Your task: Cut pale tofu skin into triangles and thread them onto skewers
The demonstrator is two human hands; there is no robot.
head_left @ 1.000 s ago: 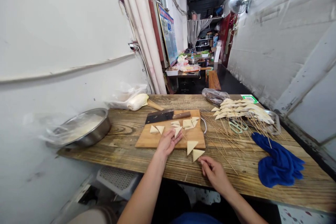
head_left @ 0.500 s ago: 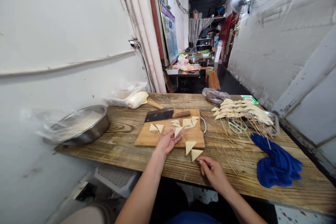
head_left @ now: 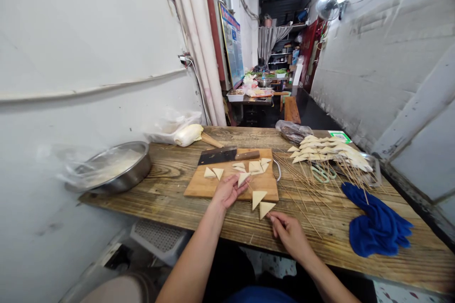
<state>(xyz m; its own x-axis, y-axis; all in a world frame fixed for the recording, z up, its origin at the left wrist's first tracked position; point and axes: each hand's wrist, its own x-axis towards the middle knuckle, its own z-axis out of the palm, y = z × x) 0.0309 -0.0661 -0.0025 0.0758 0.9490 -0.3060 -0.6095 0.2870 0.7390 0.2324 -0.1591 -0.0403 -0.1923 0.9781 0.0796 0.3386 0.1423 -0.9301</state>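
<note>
My left hand [head_left: 229, 191] pinches a pale tofu triangle [head_left: 243, 178] above the near part of the wooden cutting board [head_left: 199, 187]. In my right hand [head_left: 287, 227] is the lower end of a thin skewer, with two tofu triangles threaded on it, one [head_left: 259, 198] above the other [head_left: 266, 209]. The skewer's tip points toward the triangle in my left hand; whether it has pierced it I cannot tell. Several more cut triangles [head_left: 255, 166] lie on the board, in front of a cleaver [head_left: 217, 155] with a wooden handle.
Loose skewers [head_left: 302, 184] spread right of the board, beside green-handled scissors [head_left: 321, 173] and a pile of filled skewers [head_left: 330, 151]. A blue cloth [head_left: 377, 227] lies at the right. On the left stand a metal basin [head_left: 131, 173] and a pale vegetable [head_left: 188, 135].
The view has shifted slightly, so the scene sits a little further right. Both hands keep nearly the same pose, holding the same triangle and skewer.
</note>
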